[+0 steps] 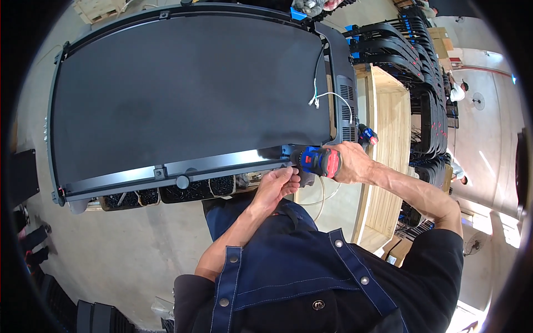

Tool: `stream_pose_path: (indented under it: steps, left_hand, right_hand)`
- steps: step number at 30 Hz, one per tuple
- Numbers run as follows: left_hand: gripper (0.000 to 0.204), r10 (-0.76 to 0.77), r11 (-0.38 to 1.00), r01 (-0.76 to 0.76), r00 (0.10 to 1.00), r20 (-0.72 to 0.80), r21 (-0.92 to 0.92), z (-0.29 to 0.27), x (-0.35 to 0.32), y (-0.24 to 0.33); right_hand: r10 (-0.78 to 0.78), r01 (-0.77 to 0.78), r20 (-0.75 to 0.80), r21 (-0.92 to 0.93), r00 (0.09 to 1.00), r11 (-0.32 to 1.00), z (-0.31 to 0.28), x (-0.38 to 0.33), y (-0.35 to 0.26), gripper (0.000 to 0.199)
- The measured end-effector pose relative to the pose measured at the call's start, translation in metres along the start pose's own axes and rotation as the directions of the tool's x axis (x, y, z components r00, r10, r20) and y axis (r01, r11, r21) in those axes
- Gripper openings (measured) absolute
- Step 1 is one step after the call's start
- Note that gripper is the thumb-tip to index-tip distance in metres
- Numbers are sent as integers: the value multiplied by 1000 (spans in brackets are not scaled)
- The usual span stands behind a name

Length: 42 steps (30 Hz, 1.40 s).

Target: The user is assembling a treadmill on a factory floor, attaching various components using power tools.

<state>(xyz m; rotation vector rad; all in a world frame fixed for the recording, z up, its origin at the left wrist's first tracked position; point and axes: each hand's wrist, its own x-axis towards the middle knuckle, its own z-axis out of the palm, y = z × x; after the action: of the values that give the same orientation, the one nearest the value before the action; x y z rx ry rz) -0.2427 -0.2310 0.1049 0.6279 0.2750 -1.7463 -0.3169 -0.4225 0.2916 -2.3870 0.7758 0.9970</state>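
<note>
My right hand [353, 162] grips a blue, red and black cordless drill [315, 161], its nose pointing left at the near rail of a treadmill deck [189, 83]. Just below the nose, my left hand [276, 187] is closed in a pinch against the rail's edge. What its fingertips hold, if anything, is too small to make out. The deck lies flat with its black belt facing up. White and green wires [316, 100] with loose connectors rest on its right end.
Another blue and red power tool [366, 135] sits beyond my right hand. Below the near rail are bins of small dark hardware [191, 191]. To the right stand a wooden crate [391, 100] and stacked black frames [430, 119]. A gloved hand [311, 6] shows at the far edge.
</note>
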Motion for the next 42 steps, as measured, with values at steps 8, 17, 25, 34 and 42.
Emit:
stream_pose_path:
  steps: [8, 17, 25, 34, 42]
  left_hand:
    - [30, 305, 823, -241, 951, -43, 514, -10, -39, 4]
    - [34, 924, -365, 268, 221, 312, 892, -34, -170, 100]
    - [25, 382, -761, -48, 773, 506, 647, -47, -182, 175]
    - [38, 443, -773, -9, 707, 551, 634, -77, -202, 186]
    - [41, 269, -758, -192, 778, 567, 624, -50, -204, 198]
  right_hand:
    - [-96, 101, -79, 68, 992, 993, 12, 2, 13, 46]
    - [-291, 355, -348, 136, 891, 925, 47, -68, 0, 62]
    - [147, -174, 93, 503, 985, 847, 201, 3, -35, 52]
    - [383, -244, -149, 553, 912, 797, 353, 152, -37, 93]
    - [383, -326, -509, 200, 771, 924, 483, 271, 23, 74]
